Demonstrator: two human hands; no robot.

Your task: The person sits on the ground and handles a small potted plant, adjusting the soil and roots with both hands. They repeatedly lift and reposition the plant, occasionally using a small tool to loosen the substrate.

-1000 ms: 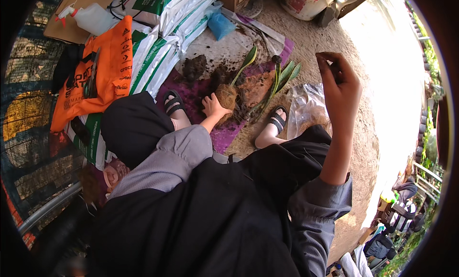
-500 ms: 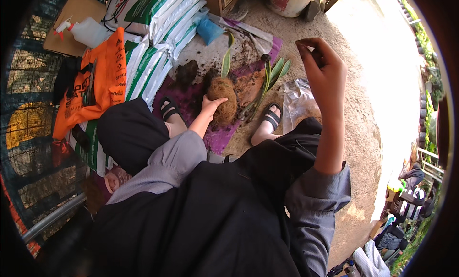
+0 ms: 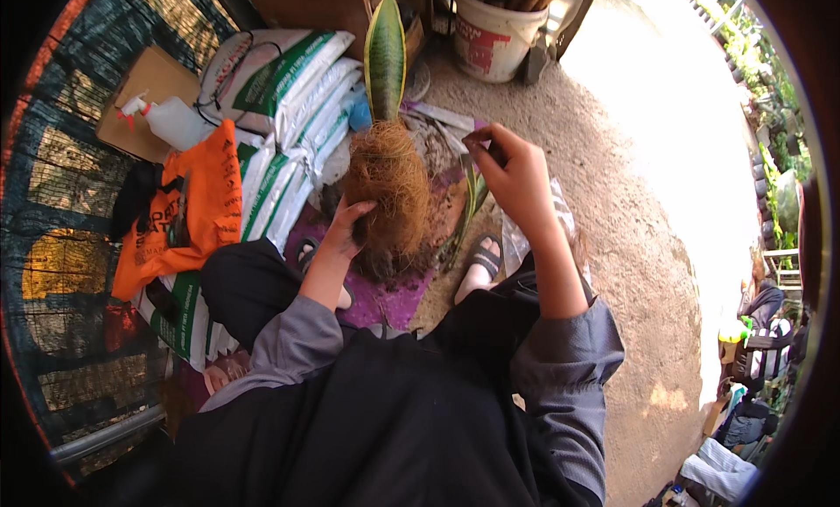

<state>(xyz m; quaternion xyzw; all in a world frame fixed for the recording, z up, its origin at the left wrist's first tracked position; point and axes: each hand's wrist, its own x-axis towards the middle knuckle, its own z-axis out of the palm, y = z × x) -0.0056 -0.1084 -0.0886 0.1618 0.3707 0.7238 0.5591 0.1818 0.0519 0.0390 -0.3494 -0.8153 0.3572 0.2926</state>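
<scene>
My left hand (image 3: 339,234) grips the lower left side of a shaggy brown fibre-wrapped root ball (image 3: 392,188), thumb across its front. From its top rises one upright snake plant leaf (image 3: 386,61), green with yellow edges. My right hand (image 3: 521,183) is raised to the right of the ball, apart from it. Its thumb and fingers are pinched together with dirt on the tips; anything between them is too small to make out. Behind and below the ball, more snake plant leaves (image 3: 472,201) lie beside dark soil on a purple sheet (image 3: 385,307).
To the left are stacked white-and-green sacks (image 3: 297,87), an orange bag (image 3: 188,209) and a spray bottle (image 3: 173,122). A white bucket (image 3: 490,39) with sticks stands at the back. Clear plastic (image 3: 518,236) lies by my right foot. Concrete floor (image 3: 639,201) stretches right.
My left hand has lifted the root ball with its leaf up and closer to me. My right hand has moved left and lower, nearer the ball, still pinched.
</scene>
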